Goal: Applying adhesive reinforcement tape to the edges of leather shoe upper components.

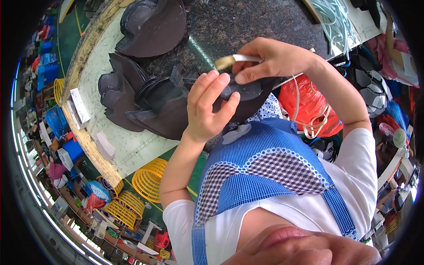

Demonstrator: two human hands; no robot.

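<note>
Fingers of our right hand pinch a short brush with a white handle and pale tan bristles, the thumb pressing from below. On our left hand the raised fingers are loosely spread, with the thumb held apart toward the right, in front of a thin, dark grey, curved sheet piece that lies at the near edge of the worktop, between us and the brush. The bristle end is blurred, so we cannot quite tell whether it touches anything.

Left of our hands we have a fanned, overlapping pile of dark, lobed sheet pieces, and beyond it a separate stack of dark brown, rounded pieces. We work at a mottled, dark stone slab. Beside our right forearm sits a crinkled red plastic bag with cream strips across it.
</note>
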